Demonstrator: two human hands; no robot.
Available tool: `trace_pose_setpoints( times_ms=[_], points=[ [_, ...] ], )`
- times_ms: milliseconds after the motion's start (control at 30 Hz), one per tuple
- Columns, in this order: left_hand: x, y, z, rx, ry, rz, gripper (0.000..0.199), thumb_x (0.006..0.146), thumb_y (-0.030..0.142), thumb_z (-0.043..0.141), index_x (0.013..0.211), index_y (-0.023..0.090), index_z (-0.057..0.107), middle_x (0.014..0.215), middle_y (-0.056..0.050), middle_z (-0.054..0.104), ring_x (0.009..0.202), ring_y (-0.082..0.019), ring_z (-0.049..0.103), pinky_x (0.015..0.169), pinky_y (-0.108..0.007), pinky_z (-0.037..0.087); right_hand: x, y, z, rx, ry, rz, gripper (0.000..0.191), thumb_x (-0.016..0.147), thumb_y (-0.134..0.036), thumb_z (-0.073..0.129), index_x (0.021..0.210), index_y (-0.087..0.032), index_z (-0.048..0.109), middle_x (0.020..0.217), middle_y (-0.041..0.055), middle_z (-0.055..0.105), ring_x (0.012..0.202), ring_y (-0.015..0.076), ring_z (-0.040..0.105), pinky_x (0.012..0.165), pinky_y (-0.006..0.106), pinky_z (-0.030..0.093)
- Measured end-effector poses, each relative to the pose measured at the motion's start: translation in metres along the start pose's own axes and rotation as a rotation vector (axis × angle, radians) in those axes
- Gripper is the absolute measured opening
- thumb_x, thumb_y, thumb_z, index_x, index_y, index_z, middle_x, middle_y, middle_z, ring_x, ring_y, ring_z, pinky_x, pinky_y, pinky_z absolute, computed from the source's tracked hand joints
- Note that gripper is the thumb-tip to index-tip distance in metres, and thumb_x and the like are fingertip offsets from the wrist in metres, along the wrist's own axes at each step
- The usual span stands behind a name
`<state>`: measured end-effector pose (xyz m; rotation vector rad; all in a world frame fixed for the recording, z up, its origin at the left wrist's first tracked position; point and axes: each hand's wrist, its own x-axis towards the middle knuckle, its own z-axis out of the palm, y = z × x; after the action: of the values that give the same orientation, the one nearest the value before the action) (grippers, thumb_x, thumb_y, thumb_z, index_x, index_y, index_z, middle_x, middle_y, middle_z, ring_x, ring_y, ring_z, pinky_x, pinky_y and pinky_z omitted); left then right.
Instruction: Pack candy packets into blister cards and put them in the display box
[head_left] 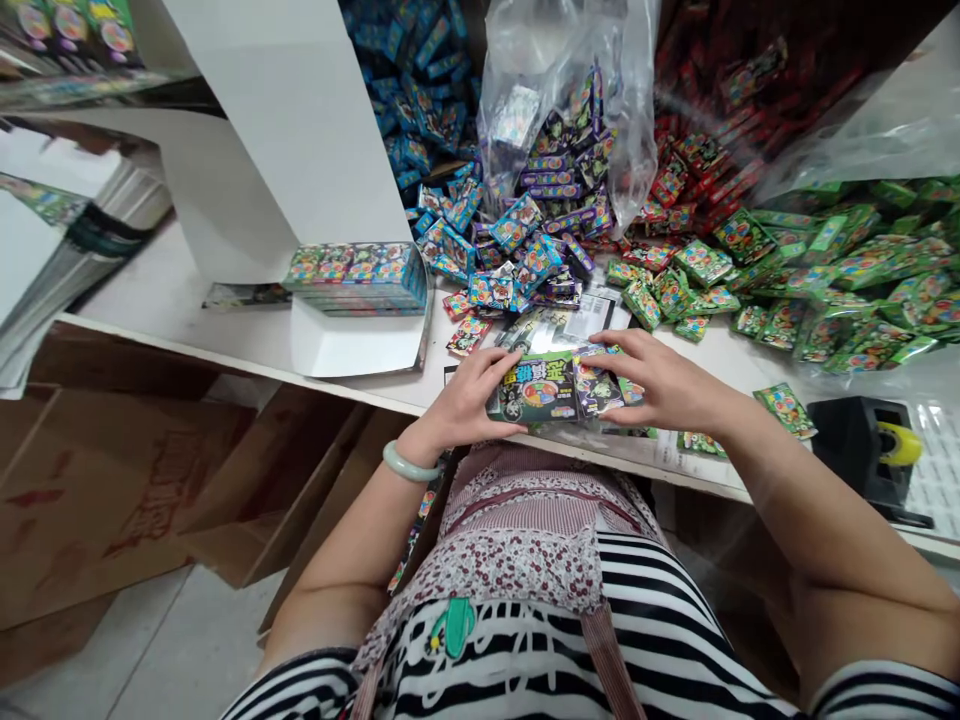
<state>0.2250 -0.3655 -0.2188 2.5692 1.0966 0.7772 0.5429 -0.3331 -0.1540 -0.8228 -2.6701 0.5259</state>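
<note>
A flat dark candy box (541, 388) with a green edge and colourful print lies at the front edge of the table. My left hand (471, 398) grips its left end, thumb and fingers on opposite sides. At the box's right end, a small purple-and-white candy packet (596, 390) is pinched in my right hand (664, 382). A bit of green packaging shows under those fingers; whether the packet sits inside the box or against it, I cannot tell. Just beyond my hands, a loose red packet (469, 335) lies beside printed sheets (559, 325).
Blue packets (450, 245), purple packets in a clear bag (555, 180), red packets (697, 160) and green packets (855, 260) are heaped behind. An open white display carton (360, 345) holds a row of boxes at left. A tape dispenser (847, 445) stands right; cardboard cartons (135, 490) are below.
</note>
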Motion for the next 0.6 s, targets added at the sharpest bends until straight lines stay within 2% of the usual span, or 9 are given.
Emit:
trace_pose_setpoints(
  times_ms=[100, 200, 267, 300, 367, 467, 533, 600],
  points=[
    [0.001, 0.001, 0.002, -0.01, -0.013, -0.022, 0.105, 0.074, 0.067, 0.073, 0.156, 0.024, 0.025, 0.134, -0.017, 0.048, 0.124, -0.035, 0.051, 0.105, -0.054, 0.047, 0.007, 0.002, 0.001, -0.04, -0.026, 0.008, 0.061, 0.08, -0.04, 0.075, 0.137, -0.024, 0.057, 0.141, 0.0175, 0.054, 0.126, 0.0373, 0.053, 0.101, 0.058, 0.047],
    [0.0, 0.001, 0.003, -0.004, -0.009, -0.039, 0.104, 0.073, 0.067, 0.074, 0.156, 0.023, 0.026, 0.133, -0.017, 0.048, 0.124, -0.034, 0.051, 0.106, -0.053, 0.047, 0.012, 0.0, 0.003, 0.003, -0.027, 0.029, 0.074, 0.076, -0.048, 0.078, 0.141, -0.024, 0.052, 0.144, 0.0177, 0.051, 0.13, 0.0385, 0.05, 0.104, 0.058, 0.046],
    [-0.001, 0.002, 0.005, 0.013, 0.022, -0.059, 0.104, 0.073, 0.066, 0.074, 0.155, 0.023, 0.026, 0.133, -0.016, 0.048, 0.124, -0.034, 0.051, 0.106, -0.052, 0.047, 0.014, -0.004, 0.008, 0.052, 0.042, 0.058, 0.083, 0.076, -0.054, 0.077, 0.146, -0.024, 0.045, 0.148, 0.018, 0.048, 0.135, 0.0379, 0.047, 0.107, 0.057, 0.044],
    [-0.002, 0.002, 0.006, 0.028, 0.047, -0.075, 0.104, 0.073, 0.065, 0.074, 0.155, 0.023, 0.027, 0.133, -0.016, 0.048, 0.124, -0.034, 0.051, 0.106, -0.052, 0.047, 0.015, -0.007, 0.012, 0.067, 0.098, 0.082, 0.082, 0.078, -0.055, 0.075, 0.147, -0.023, 0.043, 0.147, 0.0178, 0.049, 0.134, 0.0371, 0.047, 0.107, 0.056, 0.043],
    [-0.003, 0.003, 0.008, 0.058, 0.098, -0.109, 0.104, 0.073, 0.065, 0.075, 0.155, 0.022, 0.027, 0.133, -0.016, 0.048, 0.123, -0.034, 0.051, 0.106, -0.052, 0.047, 0.015, -0.014, 0.02, 0.08, 0.189, 0.139, 0.066, 0.088, -0.049, 0.066, 0.145, -0.023, 0.046, 0.135, 0.0161, 0.061, 0.126, 0.0351, 0.053, 0.105, 0.056, 0.043],
    [-0.004, 0.003, 0.01, 0.069, 0.133, -0.123, 0.104, 0.073, 0.066, 0.074, 0.155, 0.021, 0.029, 0.132, -0.016, 0.049, 0.122, -0.034, 0.051, 0.105, -0.053, 0.047, 0.019, -0.022, 0.032, 0.131, 0.208, 0.169, 0.043, 0.096, -0.038, 0.054, 0.137, -0.025, 0.054, 0.11, 0.0114, 0.072, 0.11, 0.032, 0.062, 0.097, 0.054, 0.046],
    [-0.006, 0.0, 0.009, 0.063, 0.142, -0.125, 0.104, 0.073, 0.068, 0.073, 0.154, 0.02, 0.03, 0.132, -0.017, 0.049, 0.122, -0.034, 0.051, 0.105, -0.052, 0.047, 0.029, -0.018, 0.035, 0.217, 0.246, 0.175, 0.039, 0.097, -0.037, 0.051, 0.134, -0.027, 0.057, 0.103, 0.0085, 0.073, 0.103, 0.0287, 0.065, 0.094, 0.051, 0.048],
    [-0.008, -0.004, 0.006, 0.07, 0.167, -0.149, 0.105, 0.072, 0.07, 0.073, 0.154, 0.02, 0.03, 0.131, -0.017, 0.049, 0.122, -0.034, 0.052, 0.105, -0.052, 0.047, 0.047, -0.004, 0.035, 0.29, 0.374, 0.231, 0.034, 0.097, -0.04, 0.051, 0.128, -0.027, 0.059, 0.099, 0.0062, 0.073, 0.095, 0.0251, 0.067, 0.09, 0.046, 0.051]
  ],
)
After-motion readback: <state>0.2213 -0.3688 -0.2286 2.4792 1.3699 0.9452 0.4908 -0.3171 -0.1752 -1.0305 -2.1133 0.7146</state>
